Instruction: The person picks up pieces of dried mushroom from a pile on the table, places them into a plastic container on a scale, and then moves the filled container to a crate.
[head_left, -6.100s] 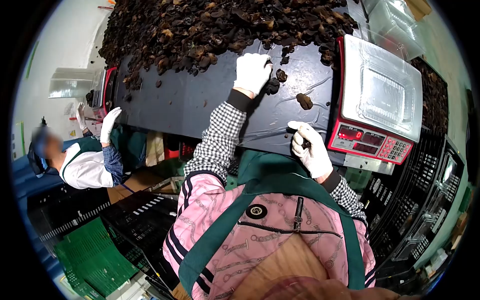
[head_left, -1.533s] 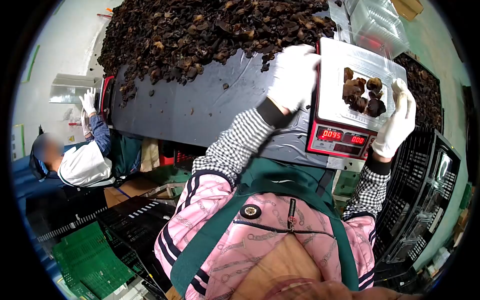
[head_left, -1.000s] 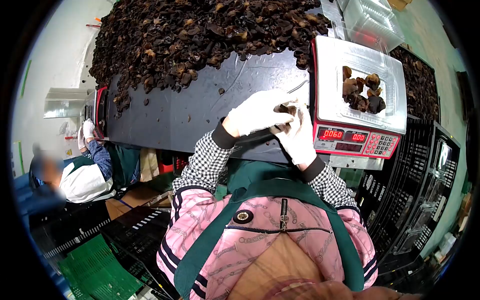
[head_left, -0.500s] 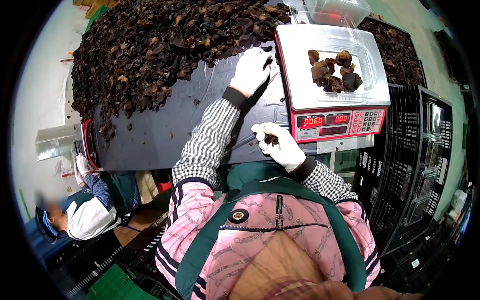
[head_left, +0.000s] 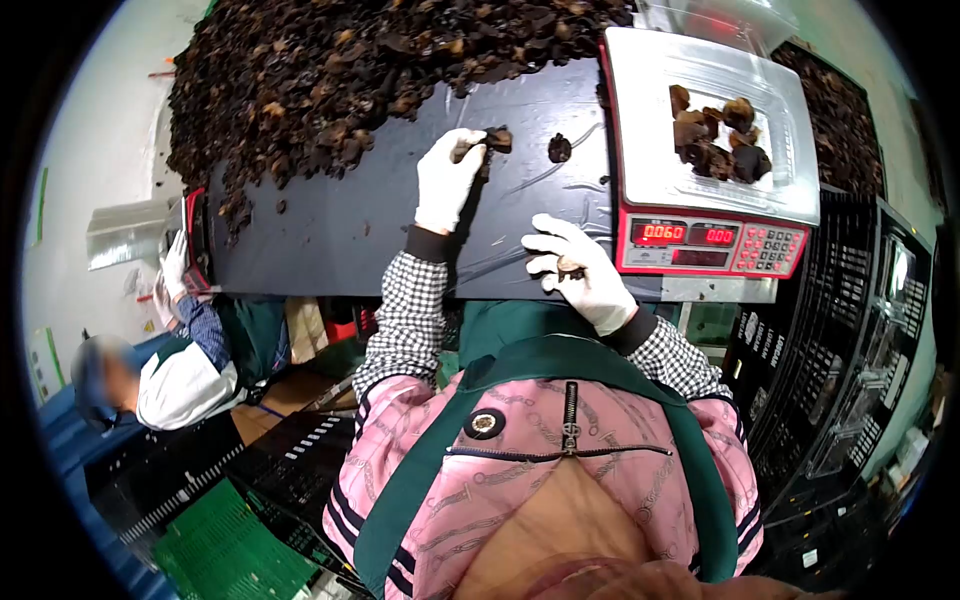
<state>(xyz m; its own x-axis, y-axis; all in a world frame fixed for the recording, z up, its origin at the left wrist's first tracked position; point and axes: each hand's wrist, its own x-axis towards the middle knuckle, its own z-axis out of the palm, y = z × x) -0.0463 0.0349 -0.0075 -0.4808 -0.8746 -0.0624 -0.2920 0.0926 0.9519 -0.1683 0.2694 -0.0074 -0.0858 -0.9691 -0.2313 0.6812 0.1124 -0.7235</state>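
Observation:
In a white glove, my left hand [head_left: 448,182] pinches a dark wood ear mushroom [head_left: 497,141] just above the grey tabletop [head_left: 340,235]. A lone wood ear [head_left: 560,149] lies on the table to its right. My right hand [head_left: 582,275], also gloved, is palm up near the front edge; its fingers are partly curled, with small brown wood ear pieces [head_left: 570,268] in the palm. To the right, a clear plastic tray [head_left: 775,118] holding several wood ears sits on a red and silver scale [head_left: 640,130], whose display reads 0.060.
A large heap of wood ears [head_left: 300,80] covers the back of the table. More lie in a container [head_left: 830,110] beyond the scale. Black crates [head_left: 800,350] stand at right. Another person [head_left: 190,375] works at the left end, near a second scale [head_left: 197,240].
My left hand has drawn back leftward from beside the scale and now pinches a wood ear. A separate piece lies exposed on the table. My right hand's fingers have spread somewhat. The view has shifted.

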